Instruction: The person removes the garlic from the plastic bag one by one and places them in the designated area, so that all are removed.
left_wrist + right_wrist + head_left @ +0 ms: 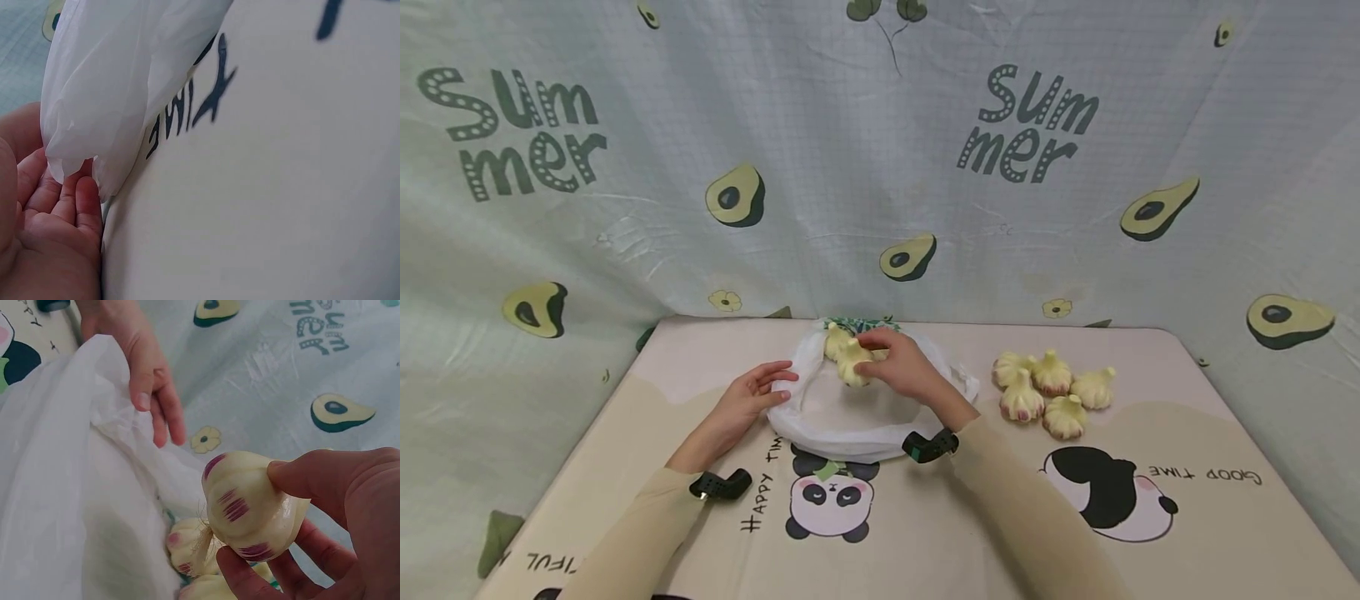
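Observation:
My right hand (904, 364) pinches a garlic bulb (852, 365) over the open mouth of a white plastic bag (850, 444). In the right wrist view the held bulb (247, 503) is cream with purple streaks, thumb on one side and fingers on the other. More garlic bulbs (185, 540) lie inside the bag, just beyond the held one and partly hidden by it. At the bag's left side is my left hand (747, 402), its fingers loosely extended along the outside of the rim. The left wrist view shows the plastic (112, 81) covering some of those fingertips.
Several garlic bulbs (1051, 392) sit in a cluster on the table right of the bag. The table (955, 533) has a pale cover with panda prints. Behind it hangs a curtain (820, 125) printed with avocados.

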A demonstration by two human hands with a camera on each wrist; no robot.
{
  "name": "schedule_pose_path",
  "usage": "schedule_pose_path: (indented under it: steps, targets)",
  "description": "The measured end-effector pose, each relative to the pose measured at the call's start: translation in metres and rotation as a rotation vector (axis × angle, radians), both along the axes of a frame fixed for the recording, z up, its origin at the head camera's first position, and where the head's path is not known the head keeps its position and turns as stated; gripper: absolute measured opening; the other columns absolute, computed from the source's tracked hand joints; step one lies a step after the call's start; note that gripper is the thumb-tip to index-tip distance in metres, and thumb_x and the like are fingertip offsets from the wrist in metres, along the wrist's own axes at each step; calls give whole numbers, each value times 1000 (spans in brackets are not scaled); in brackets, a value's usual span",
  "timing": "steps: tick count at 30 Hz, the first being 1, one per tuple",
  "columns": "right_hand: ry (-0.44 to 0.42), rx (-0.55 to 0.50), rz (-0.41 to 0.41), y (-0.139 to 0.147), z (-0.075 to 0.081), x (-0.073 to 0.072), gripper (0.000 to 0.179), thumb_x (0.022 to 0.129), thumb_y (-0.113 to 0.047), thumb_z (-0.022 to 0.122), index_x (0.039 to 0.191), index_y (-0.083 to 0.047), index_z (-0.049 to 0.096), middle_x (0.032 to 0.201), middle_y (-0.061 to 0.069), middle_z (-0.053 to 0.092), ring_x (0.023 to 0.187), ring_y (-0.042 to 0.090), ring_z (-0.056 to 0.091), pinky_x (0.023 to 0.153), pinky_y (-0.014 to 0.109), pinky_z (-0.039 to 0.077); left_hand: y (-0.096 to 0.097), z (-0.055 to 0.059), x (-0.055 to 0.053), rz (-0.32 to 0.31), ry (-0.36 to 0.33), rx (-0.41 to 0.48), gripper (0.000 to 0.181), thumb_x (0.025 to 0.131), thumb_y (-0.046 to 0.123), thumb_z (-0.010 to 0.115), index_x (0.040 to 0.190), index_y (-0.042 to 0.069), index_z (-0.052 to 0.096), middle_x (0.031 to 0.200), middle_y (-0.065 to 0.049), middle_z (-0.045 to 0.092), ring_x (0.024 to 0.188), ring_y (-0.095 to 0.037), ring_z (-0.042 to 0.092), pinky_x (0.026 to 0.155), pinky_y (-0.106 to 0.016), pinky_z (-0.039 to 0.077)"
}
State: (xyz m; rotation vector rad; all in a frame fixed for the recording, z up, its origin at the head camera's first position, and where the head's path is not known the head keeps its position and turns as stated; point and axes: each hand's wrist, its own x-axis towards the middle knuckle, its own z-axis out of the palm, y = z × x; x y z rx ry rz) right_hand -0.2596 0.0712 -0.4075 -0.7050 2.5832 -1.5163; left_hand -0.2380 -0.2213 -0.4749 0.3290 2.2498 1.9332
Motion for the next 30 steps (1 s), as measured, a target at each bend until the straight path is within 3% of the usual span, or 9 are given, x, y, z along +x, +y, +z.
schedule_pose_path:
  steps: [9, 21, 30]
  targets:
    - [39, -23, -7, 32, 7, 12, 39, 88, -15, 75, 125, -3, 66, 122, 8, 61, 119, 28, 57, 102, 48, 44, 1, 0, -1, 22, -23, -23, 55, 94, 0, 65, 145, -3, 43, 132, -22, 57, 115, -14, 55, 91, -15, 43]
    - [53, -114, -56, 91, -3, 37, 33, 89, -11, 75, 121, -6, 68, 119, 9, 63, 117, 29, 57, 101, 60, 39, 1, 3, 0, 4, -1, -17, 55, 94, 0, 64, 145, -6, 41, 132, -28, 55, 123, -27, 51, 91, -15, 43]
    - [67, -112, -121, 135, -10, 57, 33, 89, -10, 75, 121, -5, 67, 120, 9, 63, 119, 27, 56, 101, 59, 38, 1, 4, 3, 7, -4, -12, 56, 95, 0, 64, 145, -6, 41, 133, -28, 55, 116, -15, 54, 91, -15, 43]
